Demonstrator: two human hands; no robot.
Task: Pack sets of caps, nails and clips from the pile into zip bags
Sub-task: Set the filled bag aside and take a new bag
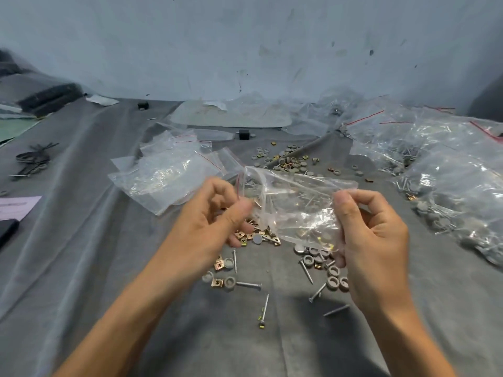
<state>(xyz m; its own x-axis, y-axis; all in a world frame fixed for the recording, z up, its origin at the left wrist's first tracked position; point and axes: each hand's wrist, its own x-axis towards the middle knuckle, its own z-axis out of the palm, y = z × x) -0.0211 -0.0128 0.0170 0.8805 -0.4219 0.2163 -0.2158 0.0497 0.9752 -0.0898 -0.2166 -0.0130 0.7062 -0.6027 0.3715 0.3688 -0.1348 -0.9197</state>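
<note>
I hold a clear zip bag (294,205) above the table between both hands. My left hand (215,216) pinches its left edge near the red zip line, and my right hand (373,235) pinches its right edge. Nails and a few small parts show through the plastic. Under the bag lies the loose pile: brass clips (246,236), grey round caps (333,281) and nails (249,284) scattered on the grey cloth. More caps and clips (291,161) lie farther back.
A stack of empty zip bags (166,172) lies at the left centre. Filled bags (446,180) heap up along the right side. Black ties (34,159) and a pink paper (16,206) sit at the far left. A wall closes the back.
</note>
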